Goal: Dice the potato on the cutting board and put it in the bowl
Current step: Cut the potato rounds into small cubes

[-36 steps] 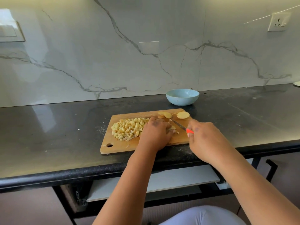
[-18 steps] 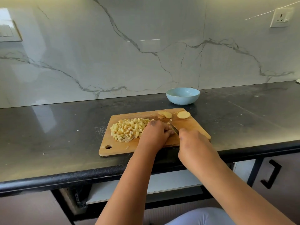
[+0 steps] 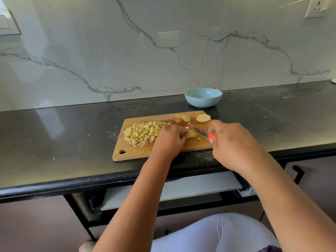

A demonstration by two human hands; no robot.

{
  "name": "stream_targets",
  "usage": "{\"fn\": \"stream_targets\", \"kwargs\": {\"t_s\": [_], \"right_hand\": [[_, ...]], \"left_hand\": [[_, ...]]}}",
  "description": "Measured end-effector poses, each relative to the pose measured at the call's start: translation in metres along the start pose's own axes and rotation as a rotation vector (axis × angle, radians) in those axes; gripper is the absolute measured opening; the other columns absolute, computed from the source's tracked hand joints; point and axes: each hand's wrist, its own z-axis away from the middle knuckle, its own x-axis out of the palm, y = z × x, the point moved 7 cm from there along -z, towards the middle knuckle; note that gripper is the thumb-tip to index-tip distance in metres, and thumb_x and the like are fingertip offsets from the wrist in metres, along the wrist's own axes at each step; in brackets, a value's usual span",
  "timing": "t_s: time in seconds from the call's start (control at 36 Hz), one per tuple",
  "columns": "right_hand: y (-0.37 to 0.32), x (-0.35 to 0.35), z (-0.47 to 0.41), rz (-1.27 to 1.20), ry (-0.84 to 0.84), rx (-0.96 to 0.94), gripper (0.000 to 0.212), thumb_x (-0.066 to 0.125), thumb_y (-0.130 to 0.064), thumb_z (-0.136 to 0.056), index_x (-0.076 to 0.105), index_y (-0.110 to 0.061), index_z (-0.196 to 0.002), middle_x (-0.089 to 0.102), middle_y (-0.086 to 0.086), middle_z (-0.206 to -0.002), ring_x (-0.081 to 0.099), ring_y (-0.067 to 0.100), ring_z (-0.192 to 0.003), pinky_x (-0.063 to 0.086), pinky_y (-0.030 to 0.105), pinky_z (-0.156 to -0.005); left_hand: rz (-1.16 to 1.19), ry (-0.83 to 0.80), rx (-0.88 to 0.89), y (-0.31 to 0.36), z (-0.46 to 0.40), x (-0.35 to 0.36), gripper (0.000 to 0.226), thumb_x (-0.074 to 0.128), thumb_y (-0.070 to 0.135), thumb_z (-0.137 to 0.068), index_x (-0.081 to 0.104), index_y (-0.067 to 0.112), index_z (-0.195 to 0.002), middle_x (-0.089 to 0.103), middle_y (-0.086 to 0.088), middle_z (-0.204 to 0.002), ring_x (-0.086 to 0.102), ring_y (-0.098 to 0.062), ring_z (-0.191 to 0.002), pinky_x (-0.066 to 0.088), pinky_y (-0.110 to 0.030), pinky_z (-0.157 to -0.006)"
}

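Note:
A wooden cutting board (image 3: 134,153) lies on the black counter. A heap of diced potato (image 3: 141,133) covers its left half. Potato slices (image 3: 203,117) lie at the board's far right corner. My left hand (image 3: 171,139) rests on the board with curled fingers holding down potato pieces (image 3: 192,134) beside the heap. My right hand (image 3: 234,142) grips a knife (image 3: 201,132) by its orange handle, blade pointing left toward the left fingers and just clear of them. The light blue bowl (image 3: 203,101) stands behind the board and looks empty.
The black counter (image 3: 63,142) runs left and right, backed by a marble wall. Its front edge is just below the board. A wall socket (image 3: 316,8) sits top right. A cabinet handle (image 3: 298,173) shows below the counter at right.
My right hand has drawn back to the right, so the knife's orange handle and blade show again. The left hand stays on the potato pieces. The camera has shifted slightly.

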Motion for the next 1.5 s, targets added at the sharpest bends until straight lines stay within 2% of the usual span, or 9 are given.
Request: {"fn": "stream_targets", "kwargs": {"t_s": [0.11, 0.25, 0.56, 0.64, 0.75, 0.86, 1.03, 1.33, 1.5], "right_hand": [[-0.002, 0.014, -0.003, -0.022, -0.068, 0.005, 0.011, 0.054, -0.012, -0.093, 0.054, -0.019, -0.102, 0.050, -0.001, -0.079, 0.049, 0.012, -0.066, 0.034, 0.025, -0.048], [-0.007, 0.025, -0.006, -0.039, -0.075, -0.002, 0.010, 0.053, -0.012, -0.094, 0.054, -0.017, -0.103, 0.046, -0.002, -0.075, 0.047, 0.012, -0.064, 0.032, 0.023, -0.048], [-0.024, 0.041, -0.007, 0.054, -0.066, 0.011, 0.016, 0.040, -0.005, -0.096, 0.046, -0.017, -0.105, 0.038, -0.003, -0.068, 0.038, 0.010, -0.057, 0.024, 0.023, -0.043], [-0.029, 0.048, -0.011, 0.081, -0.082, -0.012, 0.022, 0.038, -0.005, -0.096, 0.048, -0.014, -0.113, 0.038, -0.003, -0.068, 0.042, 0.014, -0.060, 0.024, 0.023, -0.043], [-0.018, 0.028, -0.008, 0.023, -0.125, 0.040, 0.015, 0.050, -0.006, -0.090, 0.048, -0.020, -0.085, 0.044, -0.003, -0.073, 0.043, 0.010, -0.061, 0.030, 0.023, -0.047], [0.002, 0.005, 0.006, 0.018, -0.184, 0.047, 0.012, 0.057, -0.012, -0.089, 0.058, -0.023, -0.092, 0.053, -0.002, -0.081, 0.053, 0.014, -0.069, 0.047, 0.027, -0.056], [0.011, -0.007, 0.001, -0.070, -0.082, 0.003, 0.011, 0.053, -0.018, -0.097, 0.056, -0.028, -0.096, 0.047, -0.006, -0.069, 0.040, 0.006, -0.050, 0.027, 0.020, -0.043], [-0.003, 0.028, -0.009, -0.069, -0.049, -0.033, 0.013, 0.054, -0.011, -0.092, 0.056, -0.023, -0.097, 0.050, -0.006, -0.075, 0.049, 0.011, -0.063, 0.041, 0.027, -0.049], [-0.016, 0.046, -0.018, -0.032, -0.065, -0.035, 0.019, 0.053, -0.009, -0.092, 0.057, -0.020, -0.107, 0.045, -0.006, -0.072, 0.052, 0.015, -0.068, 0.039, 0.026, -0.050]], "left_hand": [[-0.048, 0.003, 0.019, 0.002, 0.003, 0.002, 0.023, 0.058, 0.026, -0.096, 0.073, 0.014, -0.109, 0.073, -0.001, -0.097, 0.063, -0.016, -0.083, 0.048, -0.025, -0.075], [-0.083, -0.019, 0.053, 0.004, 0.007, 0.007, 0.023, 0.051, 0.018, -0.095, 0.062, 0.014, -0.076, 0.059, -0.001, -0.069, 0.050, -0.015, -0.061, 0.037, -0.027, -0.056], [-0.093, 0.017, 0.129, 0.000, 0.009, 0.013, 0.032, 0.022, 0.031, -0.080, 0.049, 0.018, -0.069, 0.052, 0.002, -0.067, 0.047, -0.017, -0.058, 0.042, -0.031, -0.051], [-0.099, 0.045, 0.101, -0.002, 0.010, 0.009, 0.021, 0.041, 0.018, -0.086, 0.054, 0.018, -0.070, 0.048, 0.007, -0.064, 0.042, -0.018, -0.062, 0.051, -0.042, -0.076], [-0.195, 0.005, 0.085, 0.000, 0.014, 0.008, 0.029, 0.042, 0.018, -0.090, 0.070, 0.020, -0.099, 0.070, 0.002, -0.091, 0.055, -0.022, -0.097, 0.021, -0.045, -0.119], [-0.218, -0.031, 0.062, 0.001, 0.015, 0.006, 0.037, 0.041, 0.025, -0.095, 0.066, 0.025, -0.121, 0.068, 0.004, -0.119, 0.048, -0.021, -0.119, 0.009, -0.043, -0.122], [-0.199, 0.037, 0.084, 0.003, 0.020, 0.002, 0.041, 0.047, 0.018, -0.092, 0.063, 0.020, -0.129, 0.066, 0.000, -0.128, 0.041, -0.026, -0.134, 0.009, -0.040, -0.121], [-0.243, 0.141, 0.059, 0.002, 0.025, -0.003, 0.040, 0.040, 0.018, -0.079, 0.078, 0.020, -0.090, 0.072, -0.004, -0.075, 0.061, -0.027, -0.097, 0.025, -0.045, -0.117], [-0.313, 0.171, 0.083, 0.004, 0.025, -0.004, 0.027, 0.043, 0.016, -0.077, 0.063, 0.020, -0.060, 0.058, 0.003, -0.055, 0.060, -0.024, -0.082, 0.031, -0.051, -0.114]]}}
